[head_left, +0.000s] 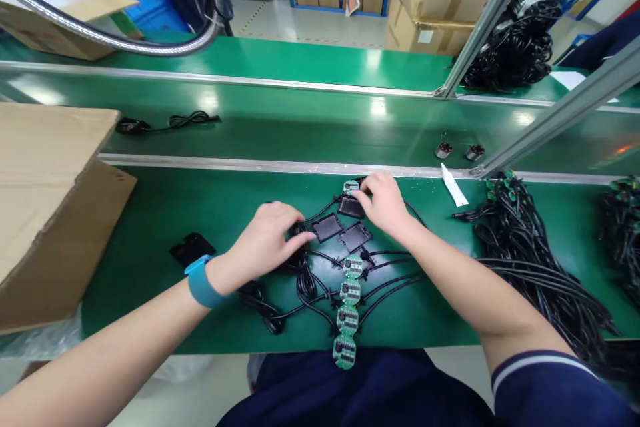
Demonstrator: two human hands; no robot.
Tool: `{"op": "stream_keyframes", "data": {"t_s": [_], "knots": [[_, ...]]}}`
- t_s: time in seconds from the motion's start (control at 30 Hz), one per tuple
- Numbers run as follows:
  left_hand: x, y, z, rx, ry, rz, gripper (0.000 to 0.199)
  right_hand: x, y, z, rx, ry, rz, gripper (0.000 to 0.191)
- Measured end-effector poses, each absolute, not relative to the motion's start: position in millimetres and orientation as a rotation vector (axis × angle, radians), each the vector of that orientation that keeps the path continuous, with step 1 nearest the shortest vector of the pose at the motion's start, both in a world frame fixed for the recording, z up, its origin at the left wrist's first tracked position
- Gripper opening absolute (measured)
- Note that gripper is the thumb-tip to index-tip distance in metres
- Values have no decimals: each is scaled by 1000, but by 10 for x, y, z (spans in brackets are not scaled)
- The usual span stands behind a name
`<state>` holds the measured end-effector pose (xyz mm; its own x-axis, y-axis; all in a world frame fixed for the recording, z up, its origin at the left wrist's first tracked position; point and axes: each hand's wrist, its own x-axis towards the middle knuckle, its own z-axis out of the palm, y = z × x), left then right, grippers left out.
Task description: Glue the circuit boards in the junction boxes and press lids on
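My left hand curls its thumb and fingers around a coiled black cable, next to the open black plastic cases. My right hand pinches at the edge of a small green circuit board, above another black case; its fingertips partly hide the board's right side and the cable there. Toward me, several round green boards lie in a column with black leads running off both sides. The nearest one reaches the bench's front edge.
Black cables with boards lie in a large bundle at right. A white tube and two small metal cylinders sit near the rail. At left are a cardboard box and black flat pieces. A metal post rises at right.
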<state>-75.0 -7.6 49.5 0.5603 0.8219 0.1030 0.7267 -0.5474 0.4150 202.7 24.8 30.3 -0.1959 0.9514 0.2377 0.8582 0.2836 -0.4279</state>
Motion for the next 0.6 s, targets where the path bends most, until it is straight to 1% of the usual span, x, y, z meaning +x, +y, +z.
{"op": "stream_keyframes", "data": {"t_s": [0.1, 0.17, 0.27, 0.3, 0.47, 0.53, 0.6], "knots": [[-528, -249, 533, 2400, 985, 292, 36, 2079, -308, 426, -1396, -2315, 744, 32], [-399, -317, 497, 2427, 901, 135, 34, 2088, -569, 441, -1350, -2385, 914, 29], [-273, -357, 410, 2503, 871, -26, 14, 2056, -736, 379, -1418, -2369, 886, 27], [-249, -365, 393, 2498, 871, -35, 11, 2037, -752, 352, -1415, -2354, 882, 27], [-225, -428, 447, 2356, 934, 0, 10, 1973, -804, 282, -1253, -2378, 834, 21], [-254, -442, 492, 2366, 949, -8, 9, 1989, -806, 304, -1226, -2335, 917, 18], [-303, -419, 526, 2446, 996, 0, 10, 2032, -752, 343, -1260, -2171, 1053, 15]]}}
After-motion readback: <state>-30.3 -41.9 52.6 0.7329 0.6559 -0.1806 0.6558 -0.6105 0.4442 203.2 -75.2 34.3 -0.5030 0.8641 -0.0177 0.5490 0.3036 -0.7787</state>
